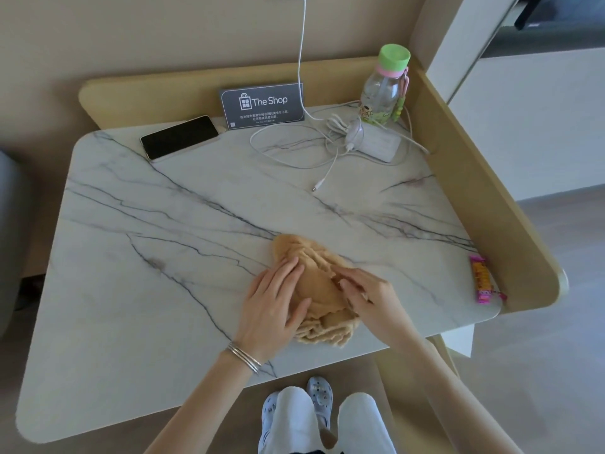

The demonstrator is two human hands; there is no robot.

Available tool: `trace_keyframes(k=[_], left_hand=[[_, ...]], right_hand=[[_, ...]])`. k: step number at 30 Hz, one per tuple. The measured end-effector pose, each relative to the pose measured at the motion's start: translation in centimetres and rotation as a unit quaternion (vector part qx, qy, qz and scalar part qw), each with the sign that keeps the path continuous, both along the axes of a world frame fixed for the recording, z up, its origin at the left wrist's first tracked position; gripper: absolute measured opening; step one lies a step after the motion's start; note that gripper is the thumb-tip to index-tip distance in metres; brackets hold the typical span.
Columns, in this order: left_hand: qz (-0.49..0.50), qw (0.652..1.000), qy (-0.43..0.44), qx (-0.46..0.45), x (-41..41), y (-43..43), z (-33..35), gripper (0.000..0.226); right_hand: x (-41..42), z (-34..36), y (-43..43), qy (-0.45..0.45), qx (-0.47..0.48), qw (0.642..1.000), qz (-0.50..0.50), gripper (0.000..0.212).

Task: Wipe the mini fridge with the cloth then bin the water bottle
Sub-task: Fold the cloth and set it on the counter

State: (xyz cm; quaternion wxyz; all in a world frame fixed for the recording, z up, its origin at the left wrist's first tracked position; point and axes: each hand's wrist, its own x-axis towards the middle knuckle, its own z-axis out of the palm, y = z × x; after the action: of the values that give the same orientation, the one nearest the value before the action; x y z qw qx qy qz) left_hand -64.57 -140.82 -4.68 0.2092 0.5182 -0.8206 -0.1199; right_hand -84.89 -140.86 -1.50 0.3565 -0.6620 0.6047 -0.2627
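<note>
We list, on the marble top [157, 263]:
- Tan cloth [316, 283], bunched, near the front edge.
- Left hand [271, 303], fingers straight, flat on the cloth's left side.
- Right hand [368, 298], laid on its right side; we cannot tell whether the fingers pinch the fabric.
- Water bottle [384, 85], green cap, upright in the far right corner, well apart from the cloth.
- Phone [179, 136], sign card [262, 104], white cables [294, 149], far side.
- Pink packet [481, 280], right edge.
</note>
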Motion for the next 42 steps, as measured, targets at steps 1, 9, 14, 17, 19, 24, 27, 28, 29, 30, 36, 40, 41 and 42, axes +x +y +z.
trace_keyframes(k=[1, 9, 14, 17, 19, 24, 27, 28, 29, 30, 36, 40, 41, 42], left_hand=[[0.009, 1.000, -0.002, 0.012, 0.0, -0.1, 0.1, 0.055], [-0.068, 0.991, -0.118, -0.011, 3.7, -1.4, -0.5, 0.077], [-0.097, 0.987, -0.126, -0.002, 7.6, -1.9, 0.1, 0.071], [-0.028, 0.999, 0.026, 0.035, 5.8, -1.4, 1.1, 0.037], [-0.012, 0.997, 0.045, 0.064, 4.3, -1.1, 1.1, 0.047], [-0.101, 0.982, -0.156, -0.004, 5.2, -1.3, -1.0, 0.064], [-0.111, 0.974, -0.195, -0.017, 5.2, -1.2, -1.7, 0.067], [-0.103, 0.975, -0.198, -0.011, 4.7, -1.4, -1.9, 0.067], [-0.091, 0.976, -0.199, -0.004, 4.0, -1.7, -2.0, 0.068], [-0.078, 0.976, -0.201, 0.006, 3.3, -2.3, -2.0, 0.068], [-0.055, 0.985, -0.153, 0.057, 0.8, -5.7, -0.4, 0.067], [-0.050, 0.994, -0.099, -0.017, 2.1, -3.7, 1.8, 0.063], [-0.055, 0.994, -0.090, -0.037, 2.4, -2.8, 2.3, 0.062], [-0.059, 0.993, -0.086, -0.049, 2.7, -1.6, 2.8, 0.061]], right_hand=[[-0.1, -0.1, -0.2, 0.003, -0.007, 1.000, -0.007, 0.027], [-0.1, -0.7, -0.9, 0.066, 0.021, 0.994, 0.080, 0.035], [0.9, -2.1, -1.9, 0.124, 0.023, 0.983, 0.133, 0.038], [1.9, -2.2, -1.9, 0.155, -0.037, 0.981, 0.106, 0.037], [2.5, -2.2, -1.6, 0.147, -0.099, 0.981, 0.074, 0.032], [2.8, -2.3, -1.6, 0.132, 0.017, 0.984, 0.121, 0.063], [2.6, -2.0, -1.9, 0.240, 0.049, 0.950, 0.194, 0.087], [2.4, -2.0, -2.3, 0.272, 0.038, 0.940, 0.201, 0.087], [2.2, -2.0, -2.8, 0.296, 0.026, 0.934, 0.197, 0.087], [2.0, -2.0, -3.5, 0.314, 0.019, 0.931, 0.186, 0.085], [0.2, -0.5, -5.0, 0.309, -0.043, 0.945, 0.094, 0.071], [0.1, 1.5, -0.4, 0.291, -0.143, 0.944, 0.058, 0.069], [0.1, 1.6, 1.2, 0.296, -0.160, 0.940, 0.048, 0.068], [0.0, 1.6, 2.8, 0.301, -0.162, 0.939, 0.040, 0.069]])
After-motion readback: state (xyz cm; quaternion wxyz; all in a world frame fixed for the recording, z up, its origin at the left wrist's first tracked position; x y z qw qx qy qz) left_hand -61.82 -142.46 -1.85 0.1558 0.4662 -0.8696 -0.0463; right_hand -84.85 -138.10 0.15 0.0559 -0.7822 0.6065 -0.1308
